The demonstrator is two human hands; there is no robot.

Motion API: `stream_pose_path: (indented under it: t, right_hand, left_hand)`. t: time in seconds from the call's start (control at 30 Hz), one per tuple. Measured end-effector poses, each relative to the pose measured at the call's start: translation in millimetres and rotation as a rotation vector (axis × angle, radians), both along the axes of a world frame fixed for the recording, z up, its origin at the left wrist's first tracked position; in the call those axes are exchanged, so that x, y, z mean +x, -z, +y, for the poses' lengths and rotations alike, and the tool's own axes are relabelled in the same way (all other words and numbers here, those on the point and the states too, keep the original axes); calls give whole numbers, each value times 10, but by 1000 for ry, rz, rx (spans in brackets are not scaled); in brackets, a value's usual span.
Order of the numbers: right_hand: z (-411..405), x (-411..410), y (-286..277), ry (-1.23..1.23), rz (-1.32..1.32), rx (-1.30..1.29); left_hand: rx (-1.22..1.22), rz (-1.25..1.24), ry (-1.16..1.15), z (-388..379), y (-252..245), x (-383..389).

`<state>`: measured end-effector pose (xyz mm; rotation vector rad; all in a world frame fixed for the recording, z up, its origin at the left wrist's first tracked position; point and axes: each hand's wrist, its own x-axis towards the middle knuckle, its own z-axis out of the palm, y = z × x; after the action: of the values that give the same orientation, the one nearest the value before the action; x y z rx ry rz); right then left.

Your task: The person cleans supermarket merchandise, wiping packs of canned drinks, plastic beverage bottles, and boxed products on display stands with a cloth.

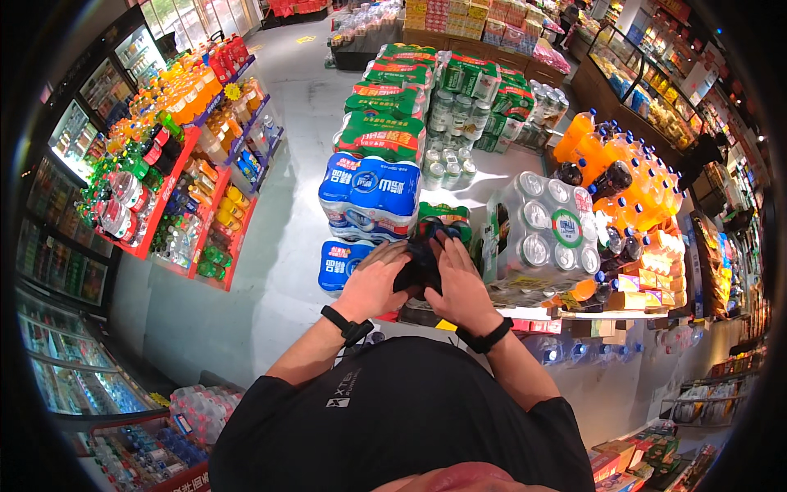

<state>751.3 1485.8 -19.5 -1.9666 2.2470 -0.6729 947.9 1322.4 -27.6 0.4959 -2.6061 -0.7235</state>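
Both hands meet around a dark, bunched item in front of my chest; what it is cannot be made out. My left hand has its fingers over the item's left side, beside a blue-wrapped pack of cans. On the right side of it lies my right hand, fingers bent and pointing forward. Each wrist wears a black band. Just beyond the hands is a green and red pack. A larger blue-wrapped can pack stands beyond my left hand, and a clear-wrapped pack of silver-topped cans is right of my right hand.
Green-wrapped can packs stand in a row ahead. Orange soda bottles crowd the right side. A red-edged drinks rack and glass-door coolers stand left, across the grey floor. Bottled drinks fill a crate at lower left.
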Motion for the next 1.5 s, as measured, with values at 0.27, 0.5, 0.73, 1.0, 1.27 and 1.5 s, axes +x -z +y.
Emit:
stream_pose_path:
  t: [0.27,0.5,0.73,1.0,1.27,1.5]
  right_hand:
    - [389,141,-465,-147,-210,38]
    - [900,14,-701,107,-703,-5]
    - [1276,-405,-979,239,-567,-538]
    - [1229,-1105,-1454,532,3,-769]
    - [1064,-1147,-1182,574,200,-409]
    - [779,-1384,-1438,176,47,-430]
  left_hand:
    - [-10,-22,95,-46,-52,35]
    - [104,60,171,-63,-88,-70]
    - [-37,-21,172,-103,-45,-323]
    - [159,158,317,193,-524,-776]
    - [80,323,419,445,-857,-1802]
    - [-84,369,331,790,-539,-2334]
